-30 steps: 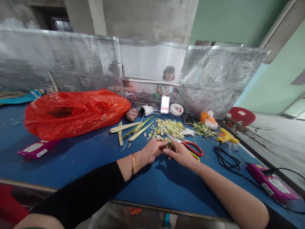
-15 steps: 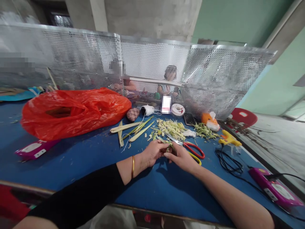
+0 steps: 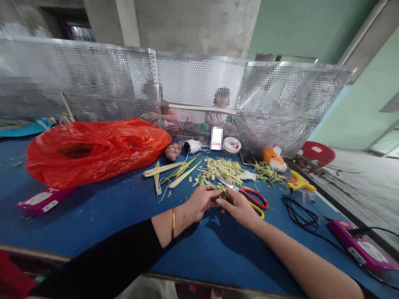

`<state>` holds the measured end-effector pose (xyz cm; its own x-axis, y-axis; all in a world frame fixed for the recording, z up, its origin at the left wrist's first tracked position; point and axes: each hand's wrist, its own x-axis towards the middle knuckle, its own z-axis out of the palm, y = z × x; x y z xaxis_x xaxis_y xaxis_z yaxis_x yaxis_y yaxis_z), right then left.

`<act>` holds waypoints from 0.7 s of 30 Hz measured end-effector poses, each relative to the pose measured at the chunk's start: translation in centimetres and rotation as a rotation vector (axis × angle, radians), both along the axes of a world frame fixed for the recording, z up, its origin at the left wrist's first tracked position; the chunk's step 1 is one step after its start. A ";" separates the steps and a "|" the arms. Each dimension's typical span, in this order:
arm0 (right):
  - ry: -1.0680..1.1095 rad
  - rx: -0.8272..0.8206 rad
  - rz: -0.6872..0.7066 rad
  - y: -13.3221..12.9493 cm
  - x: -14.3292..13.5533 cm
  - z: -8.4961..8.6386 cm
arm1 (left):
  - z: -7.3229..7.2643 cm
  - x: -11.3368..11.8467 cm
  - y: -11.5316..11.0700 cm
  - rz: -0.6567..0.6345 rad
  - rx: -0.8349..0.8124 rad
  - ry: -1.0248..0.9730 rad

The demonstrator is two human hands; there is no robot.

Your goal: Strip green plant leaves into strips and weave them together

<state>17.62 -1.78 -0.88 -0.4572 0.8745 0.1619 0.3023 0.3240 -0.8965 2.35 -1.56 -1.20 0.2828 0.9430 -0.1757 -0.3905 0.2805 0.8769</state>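
Note:
My left hand point(image 3: 202, 203) and my right hand point(image 3: 238, 205) meet over the blue table, fingers closed on one small green plant piece point(image 3: 223, 191). Just beyond them lies a heap of pale green cut pieces point(image 3: 222, 169). Scissors point(image 3: 254, 197) with red and yellow handles rest beside my right hand, their blades partly open toward the heap. Left of the heap are several long pale leaf strips point(image 3: 183, 176). A darker green pile of bits point(image 3: 269, 172) sits to the right.
A red plastic bag point(image 3: 131, 141) fills the left side. Along the back are a white thread spool point(image 3: 193, 145), a ribbon roll point(image 3: 232, 145), a phone and tissues point(image 3: 274, 160). A yellow glue gun point(image 3: 301, 181) and purple power strip point(image 3: 358, 245) lie right. People sit behind the perforated screen point(image 3: 199, 74).
The view has shifted slightly. The green piece between my fingers now shows a little more and slants down to the right; both hands stay together in nearly the same place.

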 end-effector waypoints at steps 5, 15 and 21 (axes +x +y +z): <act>0.147 -0.014 -0.120 0.3 0.2 0.2 | 0.5 -0.1 -0.2 0.061 0.001 0.026; 0.216 -0.014 -0.242 0.5 0.7 0.7 | 1.4 -0.1 -0.7 0.057 -0.007 0.112; 0.118 0.022 -0.210 0.8 1.3 1.3 | 1.8 0.0 -0.7 0.162 0.020 0.167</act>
<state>18.93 -0.94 0.40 -0.2421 0.9442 0.2234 0.2586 0.2847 -0.9231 2.33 -2.27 0.59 0.0960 0.9774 -0.1882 -0.2779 0.2079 0.9378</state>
